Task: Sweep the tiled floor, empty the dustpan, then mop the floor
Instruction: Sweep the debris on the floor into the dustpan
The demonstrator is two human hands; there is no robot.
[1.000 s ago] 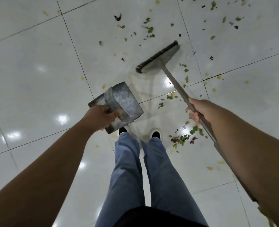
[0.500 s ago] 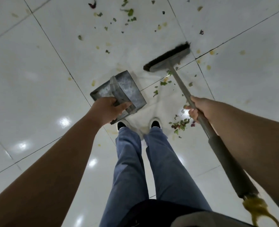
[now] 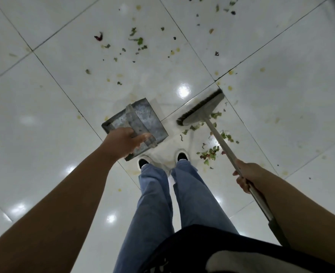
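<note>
My left hand (image 3: 123, 141) grips the handle of a grey metal dustpan (image 3: 143, 119), held above the white tiled floor (image 3: 44, 119) just ahead of my feet. My right hand (image 3: 247, 177) holds the long grey handle of a broom (image 3: 220, 139). Its head (image 3: 201, 110) with dark bristles rests on the floor to the right of the dustpan. A small heap of green and reddish leaf scraps (image 3: 210, 154) lies beside my right shoe, under the broom handle. More scraps (image 3: 139, 41) are scattered on the tiles farther ahead.
My legs in blue trousers (image 3: 162, 203) and black-and-white shoes (image 3: 182, 155) stand between dustpan and heap. Dark grout lines cross the glossy tiles, which show ceiling-light reflections (image 3: 183, 90). Yellowish stains dot the floor to the right (image 3: 262, 69).
The broom head has been drawn closer to my feet, dragging leaf scraps toward the heap. My right hand has slid back along the handle. The dustpan stays in my left hand.
</note>
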